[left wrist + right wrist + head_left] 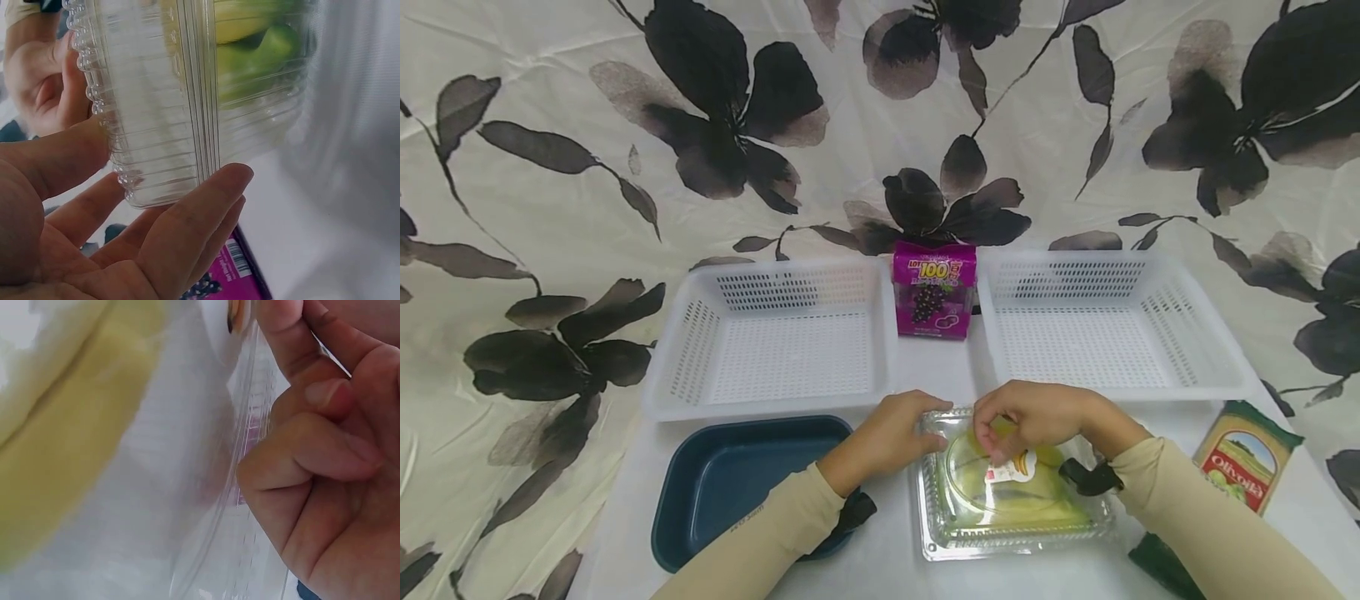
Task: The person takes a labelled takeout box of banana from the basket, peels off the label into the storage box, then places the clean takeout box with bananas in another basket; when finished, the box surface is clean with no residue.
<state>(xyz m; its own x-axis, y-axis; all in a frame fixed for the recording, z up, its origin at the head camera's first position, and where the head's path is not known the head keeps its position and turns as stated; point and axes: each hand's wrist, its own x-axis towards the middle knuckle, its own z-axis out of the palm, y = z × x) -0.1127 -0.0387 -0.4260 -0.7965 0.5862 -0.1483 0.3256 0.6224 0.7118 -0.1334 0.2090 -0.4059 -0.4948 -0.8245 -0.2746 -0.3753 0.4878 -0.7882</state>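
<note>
A clear plastic clamshell box [1011, 504] with yellow-green bananas [1000, 492] inside lies on the white table in front of me. My left hand [925, 425] holds its far left corner. In the left wrist view the thumb [56, 156] presses one side of the box [162, 112] and the fingers [200, 212] lie against the other. My right hand [992, 433] sits on the far edge of the lid with curled fingers. The right wrist view shows its fingers [300, 325] pinching the clear lid rim [247, 431], with a banana [69, 437] behind the plastic.
Two white perforated baskets [692, 350] [1195, 333] stand at the back with a purple grape juice carton [934, 292] between them. A dark blue tray [730, 483] lies left of the box. An olive-labelled packet [1247, 458] and a dark green item [1165, 567] lie to the right.
</note>
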